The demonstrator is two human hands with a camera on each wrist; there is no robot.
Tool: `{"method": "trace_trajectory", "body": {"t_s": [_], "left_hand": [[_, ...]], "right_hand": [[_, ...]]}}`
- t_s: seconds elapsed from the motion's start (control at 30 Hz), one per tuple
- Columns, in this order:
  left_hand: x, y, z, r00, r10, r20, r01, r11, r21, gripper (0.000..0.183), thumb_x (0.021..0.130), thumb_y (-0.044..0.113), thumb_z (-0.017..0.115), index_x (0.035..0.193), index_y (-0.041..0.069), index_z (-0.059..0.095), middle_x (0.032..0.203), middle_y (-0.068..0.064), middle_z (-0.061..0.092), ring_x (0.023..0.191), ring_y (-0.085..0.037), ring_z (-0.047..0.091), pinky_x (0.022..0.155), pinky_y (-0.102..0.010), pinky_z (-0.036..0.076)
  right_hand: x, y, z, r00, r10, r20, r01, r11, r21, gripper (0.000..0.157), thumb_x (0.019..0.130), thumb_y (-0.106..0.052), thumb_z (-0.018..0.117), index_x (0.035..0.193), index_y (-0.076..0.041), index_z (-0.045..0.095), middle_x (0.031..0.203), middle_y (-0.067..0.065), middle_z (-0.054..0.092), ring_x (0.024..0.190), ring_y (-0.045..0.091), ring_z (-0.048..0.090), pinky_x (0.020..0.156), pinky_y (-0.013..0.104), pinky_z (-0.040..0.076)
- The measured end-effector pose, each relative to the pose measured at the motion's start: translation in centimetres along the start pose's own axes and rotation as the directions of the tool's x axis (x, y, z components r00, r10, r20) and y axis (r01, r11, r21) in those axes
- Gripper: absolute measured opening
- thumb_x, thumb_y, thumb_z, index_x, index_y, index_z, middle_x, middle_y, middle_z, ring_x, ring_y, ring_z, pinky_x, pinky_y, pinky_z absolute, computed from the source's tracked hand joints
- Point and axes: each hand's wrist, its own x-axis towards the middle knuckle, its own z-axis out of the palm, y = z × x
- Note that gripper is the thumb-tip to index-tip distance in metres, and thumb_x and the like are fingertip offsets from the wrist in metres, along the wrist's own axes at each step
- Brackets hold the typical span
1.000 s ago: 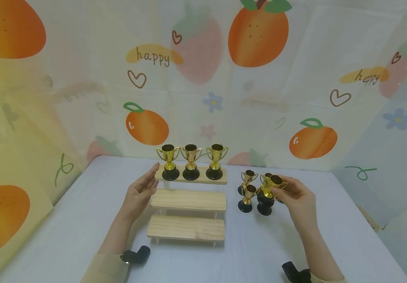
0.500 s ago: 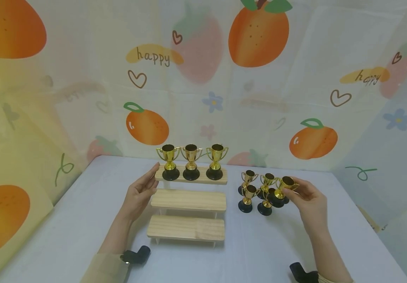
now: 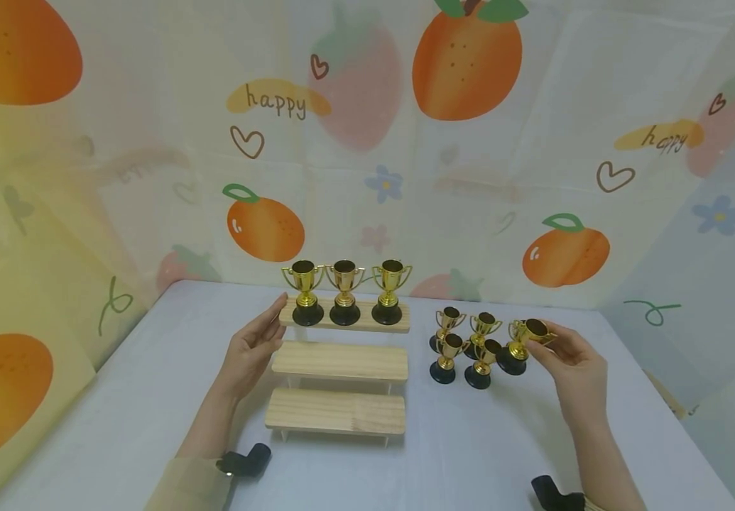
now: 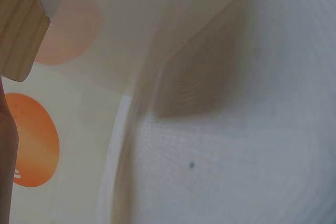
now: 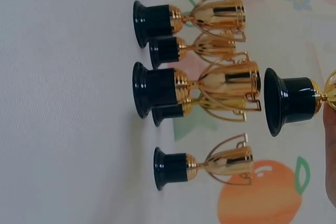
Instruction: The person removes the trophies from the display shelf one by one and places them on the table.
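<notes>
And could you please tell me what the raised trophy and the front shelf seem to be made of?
Raised trophy: its shiny gold cup suggests metallic-coated plastic, though metal is possible; the black base looks like glossy plastic, given its bright highlights. Front shelf: pale wood, apparently matte, judging by its grain lines.

Five standing trophies (image 5: 184, 85) block low passage; room lies above.

Wooden three-step stand (image 3: 341, 362) on tabletop (image 3: 463, 454). Three trophies (image 3: 344, 292), gold cups with side handles, black bases, upright in a row on top step. Five similar ones upright, clustered right of stand. Another trophy (image 5: 296, 98) raised off tabletop, right hand (image 3: 574, 365) pinching its cup.
</notes>
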Motion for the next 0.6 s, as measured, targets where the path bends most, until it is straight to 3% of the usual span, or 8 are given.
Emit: {"method": "trace_trajectory", "body": {"t_s": [0.33, 0.6], "left_hand": [[0.0, 0.1, 0.0, 1.0, -0.005, -0.001, 0.005, 1.0, 0.003, 0.063, 0.092, -0.019, 0.042, 0.151, -0.011, 0.019, 0.158, 0.013, 0.038, 0.142, 0.007, 0.039, 0.116, -0.013, 0.036], [0.0, 0.1, 0.1, 1.0, -0.013, -0.01, 0.013, 1.0, 0.007, 0.064, 0.092, -0.018, 0.043, 0.151, -0.011, 0.019, 0.158, 0.014, 0.038, 0.141, 0.007, 0.04, 0.116, -0.013, 0.037]], "right_hand": [[0.7, 0.8, -1.5, 0.997, 0.039, -0.067, -0.042, 0.998, -0.05, 0.039, 0.084, -0.008, 0.077, 0.122, -0.011, 0.068, 0.088, -0.026, 0.07, 0.082, -0.008, 0.066, 0.075, 0.001, 0.054], [1.1, 1.5, -2.0, 0.997, 0.043, -0.057, -0.049, 0.993, -0.105, 0.039, 0.086, -0.012, 0.076, 0.123, -0.011, 0.067, 0.09, -0.028, 0.068, 0.085, -0.009, 0.064, 0.075, 0.0, 0.053]]}}
